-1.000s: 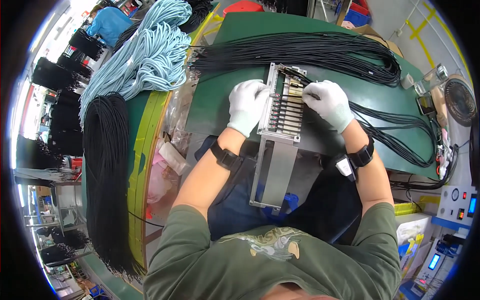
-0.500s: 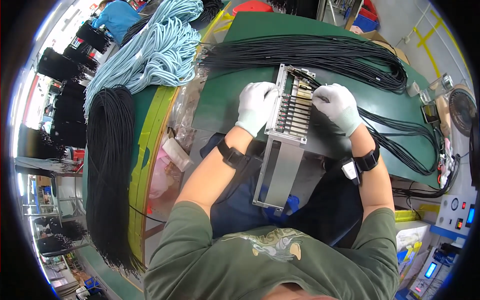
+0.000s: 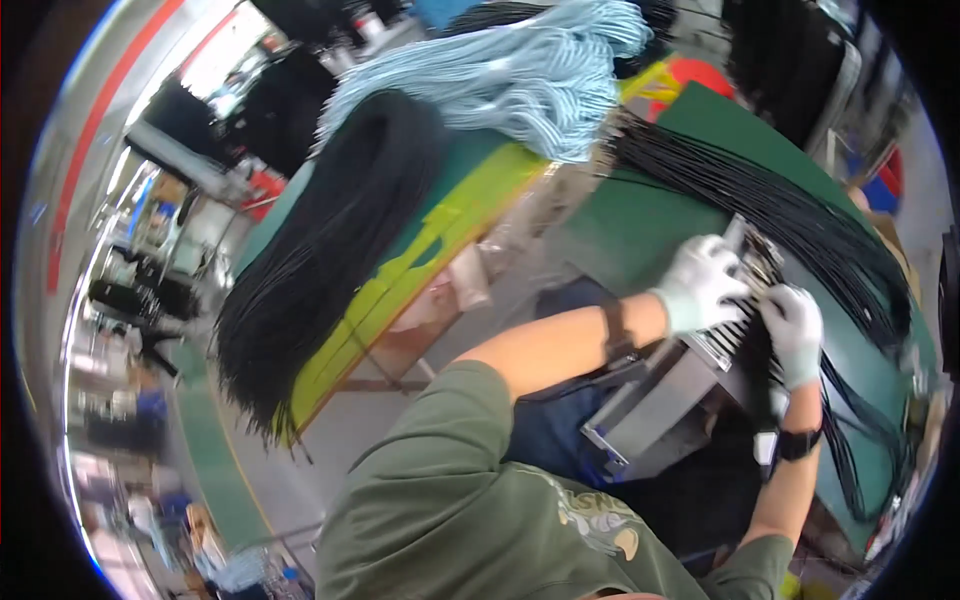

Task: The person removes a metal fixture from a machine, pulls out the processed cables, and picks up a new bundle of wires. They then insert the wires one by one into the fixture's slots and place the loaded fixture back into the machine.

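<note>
The picture is smeared by motion. My left hand (image 3: 700,283), in a white glove, lies over the left side of a metal clamping fixture (image 3: 712,350), its fingers spread across the row of slots. My right hand (image 3: 797,325), gloved too, is at the fixture's right side with its fingers bent together on it. What these fingers pinch is hidden and blurred. Thin black cable ends (image 3: 765,258) lie at the fixture's far end, just beyond both hands. The fixture's long grey metal body (image 3: 650,405) reaches back toward my lap.
Black cables (image 3: 760,180) stretch across the green table (image 3: 625,215); more black cables (image 3: 850,430) lie right of my right hand. A yellow-edged side table (image 3: 425,255) on the left carries light-blue cables (image 3: 500,75) and a thick black bundle (image 3: 320,240).
The view has swung left, so the fixture and hands appear farther right. My left fingers have gone from bunched at the fixture's edge to spread over its slots. Both hands are closer together.
</note>
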Tool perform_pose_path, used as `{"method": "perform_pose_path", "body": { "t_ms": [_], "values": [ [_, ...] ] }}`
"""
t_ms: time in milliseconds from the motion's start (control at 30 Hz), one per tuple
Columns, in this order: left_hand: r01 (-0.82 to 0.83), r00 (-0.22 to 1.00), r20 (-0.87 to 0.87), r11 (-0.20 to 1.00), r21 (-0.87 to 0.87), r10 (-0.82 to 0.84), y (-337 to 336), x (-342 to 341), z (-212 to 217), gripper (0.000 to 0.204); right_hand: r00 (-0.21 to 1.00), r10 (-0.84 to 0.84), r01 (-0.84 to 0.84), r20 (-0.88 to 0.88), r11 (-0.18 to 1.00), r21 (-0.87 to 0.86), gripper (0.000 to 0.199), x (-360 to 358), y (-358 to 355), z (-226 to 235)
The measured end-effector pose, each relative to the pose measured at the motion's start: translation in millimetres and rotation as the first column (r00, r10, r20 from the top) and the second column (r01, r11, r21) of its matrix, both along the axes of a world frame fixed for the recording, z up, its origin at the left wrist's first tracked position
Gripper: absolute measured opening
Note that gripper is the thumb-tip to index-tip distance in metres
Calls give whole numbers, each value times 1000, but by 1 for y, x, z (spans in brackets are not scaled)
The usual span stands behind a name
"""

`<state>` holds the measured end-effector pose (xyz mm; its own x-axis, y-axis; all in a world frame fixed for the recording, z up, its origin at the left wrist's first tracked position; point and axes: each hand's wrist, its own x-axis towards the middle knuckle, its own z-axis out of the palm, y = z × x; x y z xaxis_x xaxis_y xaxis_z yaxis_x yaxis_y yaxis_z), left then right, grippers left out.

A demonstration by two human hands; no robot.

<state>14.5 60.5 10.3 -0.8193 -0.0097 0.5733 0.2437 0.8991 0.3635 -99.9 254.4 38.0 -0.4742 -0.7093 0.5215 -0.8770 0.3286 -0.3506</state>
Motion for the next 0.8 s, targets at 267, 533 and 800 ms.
{"method": "perform_pose_path", "body": {
  "t_ms": [267,533,800],
  "values": [
    [26,999,-39,999,32,-25,1,1,-15,23,947,-261,194,187,929,315,25,-32,24,-1],
    [131,989,74,988,-87,-125,-12,18,9,25,993,-109,111,-40,992,57,24,-45,7,11],
    [111,990,96,993,-34,-107,-3,18,9,30,957,-222,258,-188,946,197,17,-31,1,-5]
  ]
}}
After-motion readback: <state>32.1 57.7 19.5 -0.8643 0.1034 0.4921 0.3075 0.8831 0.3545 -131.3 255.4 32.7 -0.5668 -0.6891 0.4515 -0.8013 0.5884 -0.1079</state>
